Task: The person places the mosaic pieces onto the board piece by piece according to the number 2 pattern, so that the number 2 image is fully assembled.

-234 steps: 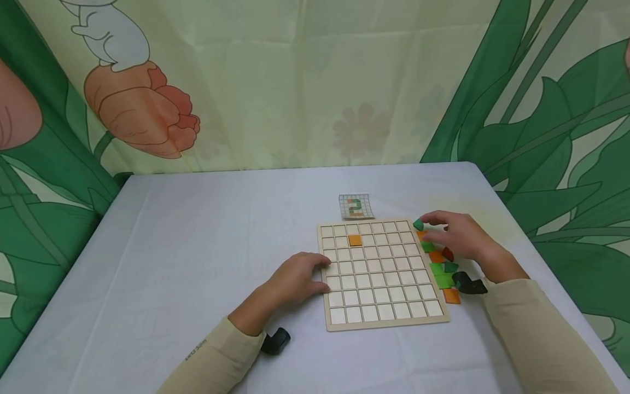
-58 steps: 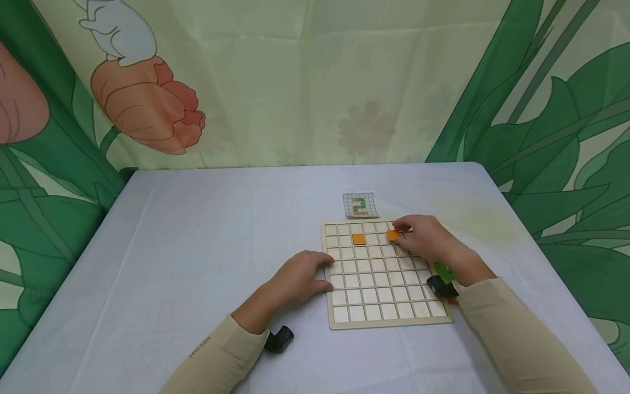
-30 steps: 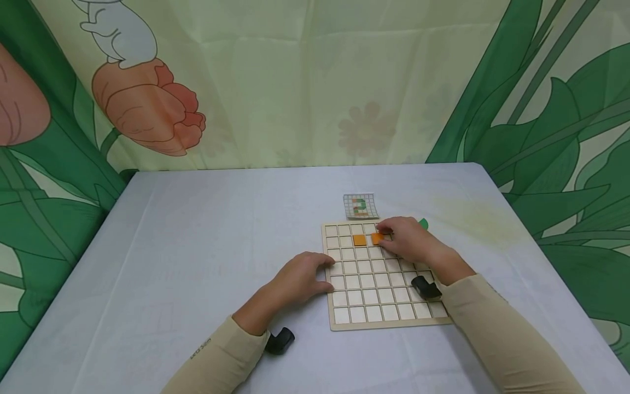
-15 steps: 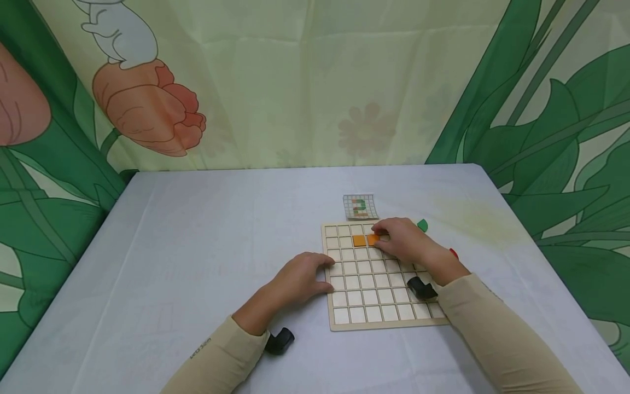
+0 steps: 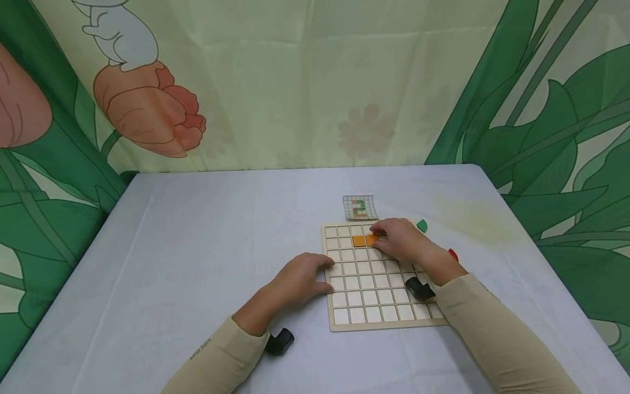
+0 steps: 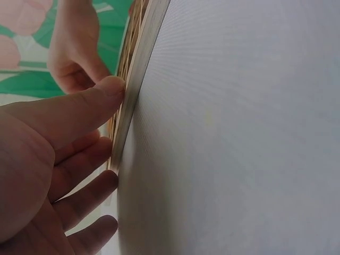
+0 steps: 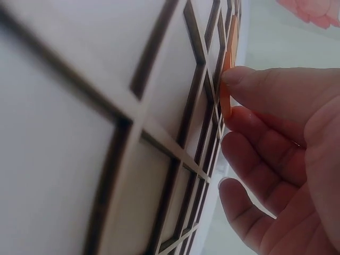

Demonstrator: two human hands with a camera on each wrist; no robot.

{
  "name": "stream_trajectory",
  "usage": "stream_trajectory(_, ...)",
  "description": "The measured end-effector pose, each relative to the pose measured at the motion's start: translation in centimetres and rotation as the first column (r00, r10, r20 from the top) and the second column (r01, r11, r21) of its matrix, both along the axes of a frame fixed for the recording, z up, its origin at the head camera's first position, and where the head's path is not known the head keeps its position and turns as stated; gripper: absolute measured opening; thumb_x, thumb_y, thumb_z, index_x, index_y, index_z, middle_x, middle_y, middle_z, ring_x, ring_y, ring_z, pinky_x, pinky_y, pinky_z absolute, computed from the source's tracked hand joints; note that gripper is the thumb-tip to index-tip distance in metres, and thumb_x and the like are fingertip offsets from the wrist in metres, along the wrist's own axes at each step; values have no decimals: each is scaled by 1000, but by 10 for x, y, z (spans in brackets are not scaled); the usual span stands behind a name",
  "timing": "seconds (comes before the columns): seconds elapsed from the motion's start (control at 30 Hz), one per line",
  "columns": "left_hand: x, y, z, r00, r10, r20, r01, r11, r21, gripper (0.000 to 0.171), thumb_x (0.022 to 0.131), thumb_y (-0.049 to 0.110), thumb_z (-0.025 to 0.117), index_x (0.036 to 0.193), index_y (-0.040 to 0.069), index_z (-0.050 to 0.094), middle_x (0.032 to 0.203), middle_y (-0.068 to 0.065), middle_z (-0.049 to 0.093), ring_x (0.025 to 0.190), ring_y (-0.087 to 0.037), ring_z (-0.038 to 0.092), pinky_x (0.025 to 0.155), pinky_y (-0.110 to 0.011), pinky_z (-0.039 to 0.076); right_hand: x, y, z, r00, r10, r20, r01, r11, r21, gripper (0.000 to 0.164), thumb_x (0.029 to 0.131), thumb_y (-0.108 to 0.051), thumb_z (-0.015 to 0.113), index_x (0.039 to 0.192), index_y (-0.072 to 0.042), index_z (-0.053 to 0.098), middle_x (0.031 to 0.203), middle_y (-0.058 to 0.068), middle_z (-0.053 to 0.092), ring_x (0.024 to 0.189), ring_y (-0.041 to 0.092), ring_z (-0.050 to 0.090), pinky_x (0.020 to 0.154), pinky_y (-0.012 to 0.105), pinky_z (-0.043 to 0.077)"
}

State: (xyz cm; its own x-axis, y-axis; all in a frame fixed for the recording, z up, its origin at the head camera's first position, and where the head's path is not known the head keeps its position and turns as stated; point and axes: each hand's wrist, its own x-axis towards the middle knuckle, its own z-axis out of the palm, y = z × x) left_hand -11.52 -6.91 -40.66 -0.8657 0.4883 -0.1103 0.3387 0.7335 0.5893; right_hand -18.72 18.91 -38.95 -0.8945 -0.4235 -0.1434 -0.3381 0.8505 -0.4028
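The right hand (image 5: 402, 239) has brought its pinched tile (image 5: 371, 241) to the orange square's (image 5: 359, 241) three o'clock, seemingly pairing them; the loose left hand (image 5: 301, 278) touches the board (image 5: 372, 313) at nine.

The right hand (image 5: 401, 239) is now over the grid board (image 5: 389, 327), no longer off its edge — and the pinched orange tile (image 5: 371, 240) sits further left, just beside the other orange tile (image 5: 359, 241) instead of plainly apart.

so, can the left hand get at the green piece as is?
Probably not directly: the right hand, pinching an orange tile, sits between the left hand and the green piece.
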Motion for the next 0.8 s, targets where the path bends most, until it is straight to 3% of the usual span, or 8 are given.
stream_trajectory(0.53,1,0,-1,1000,-6,-6,6,1000,3,49,85,21,83,128,6,65,125,-5,66,125,-26,55,105,-39,45,1,-3,1,999,12,30,-13,1000,17,40,96,-18,68,130,1,63,130,17,63,125,37,53,108,54,40)
stream_trajectory(0.8,1,0,-1,1000,0,-4,0,1000,2,48,85,21,83,128,6,66,126,-4,65,125,-25,55,105,-39,45,2,1,3,1000,11,12,-11,1000,-28,40,95,-16,68,131,1,62,127,16,63,116,35,58,102,52,46)
